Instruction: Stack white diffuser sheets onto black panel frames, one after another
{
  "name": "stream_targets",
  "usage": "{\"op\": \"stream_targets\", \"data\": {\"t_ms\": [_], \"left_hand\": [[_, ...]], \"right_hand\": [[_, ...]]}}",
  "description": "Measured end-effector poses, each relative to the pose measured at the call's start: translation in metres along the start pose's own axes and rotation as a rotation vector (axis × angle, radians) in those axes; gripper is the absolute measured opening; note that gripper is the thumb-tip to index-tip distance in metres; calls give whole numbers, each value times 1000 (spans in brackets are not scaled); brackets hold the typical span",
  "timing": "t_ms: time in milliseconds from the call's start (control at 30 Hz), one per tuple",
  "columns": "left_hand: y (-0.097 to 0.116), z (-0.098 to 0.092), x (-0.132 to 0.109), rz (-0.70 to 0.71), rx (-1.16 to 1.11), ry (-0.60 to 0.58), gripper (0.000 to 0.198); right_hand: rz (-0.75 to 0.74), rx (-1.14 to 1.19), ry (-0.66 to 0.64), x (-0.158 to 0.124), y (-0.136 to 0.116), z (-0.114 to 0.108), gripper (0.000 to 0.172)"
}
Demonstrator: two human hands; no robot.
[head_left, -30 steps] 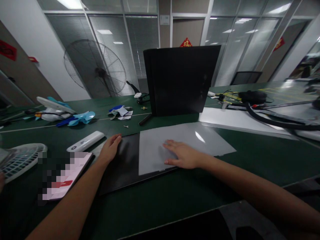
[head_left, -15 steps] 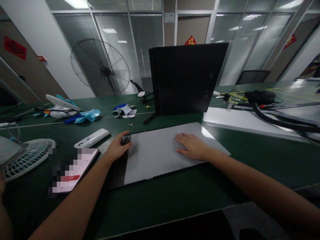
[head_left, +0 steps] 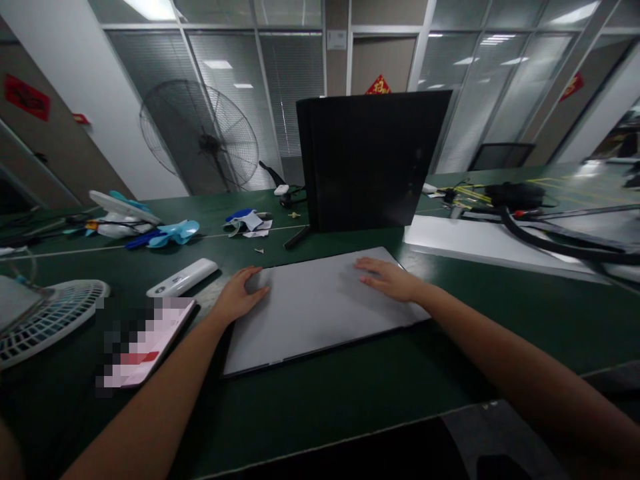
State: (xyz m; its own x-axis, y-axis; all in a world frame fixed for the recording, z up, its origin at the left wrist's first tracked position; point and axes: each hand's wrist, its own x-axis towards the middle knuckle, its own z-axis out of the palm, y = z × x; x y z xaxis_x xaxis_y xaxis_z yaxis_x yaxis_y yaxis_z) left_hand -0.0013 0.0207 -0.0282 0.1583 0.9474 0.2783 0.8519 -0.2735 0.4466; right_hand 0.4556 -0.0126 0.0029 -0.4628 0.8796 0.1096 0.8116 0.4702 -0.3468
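Observation:
A whitish-grey rectangular sheet (head_left: 310, 313) lies flat in a thin dark frame or tray (head_left: 320, 350) on the green table in front of me. At the sheet's left edge rests my left hand (head_left: 240, 297), thumb and fingers apart. My right hand (head_left: 387, 277) is over the right part of the sheet with its fingers stretched out and slightly spread. Whether its palm presses on the sheet, I cannot tell. No other thing shows in either hand.
Beyond the sheet stands a large black panel (head_left: 375, 160). To the left lie a white handheld device (head_left: 183, 278), a phone (head_left: 150, 340) and a white fan grille (head_left: 60, 317). White boards (head_left: 480, 247) and a black hose (head_left: 545, 243) are at the right.
The sheet has slid left, covering the dark strip at the frame's left end and no longer sticking out past its right side. My right hand has shifted slightly up with its fingers still extended.

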Motion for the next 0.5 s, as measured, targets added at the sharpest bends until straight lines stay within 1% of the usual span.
{"op": "stream_targets", "data": {"t_ms": [67,133,200,267,333,400,500], "left_hand": [[-1,0,0,0,8,0,71],[-2,0,1,-10,17,1,69],[-2,1,1,-30,30,0,67],[-2,2,2,-41,48,5,64],[-1,2,1,-39,63,20,62],[0,2,1,-32,66,23,62],[2,1,1,-25,51,0,69]], "right_hand": [[177,-144,134,-1,37,-13,62],[337,-232,210,-9,74,-24,65],[522,-285,204,-19,106,-30,73],[694,-315,151,-28,128,-32,81],[795,-319,100,-32,140,-32,84],[823,-321,90,-31,144,-33,84],[828,-349,120,-26,143,-35,84]]}}
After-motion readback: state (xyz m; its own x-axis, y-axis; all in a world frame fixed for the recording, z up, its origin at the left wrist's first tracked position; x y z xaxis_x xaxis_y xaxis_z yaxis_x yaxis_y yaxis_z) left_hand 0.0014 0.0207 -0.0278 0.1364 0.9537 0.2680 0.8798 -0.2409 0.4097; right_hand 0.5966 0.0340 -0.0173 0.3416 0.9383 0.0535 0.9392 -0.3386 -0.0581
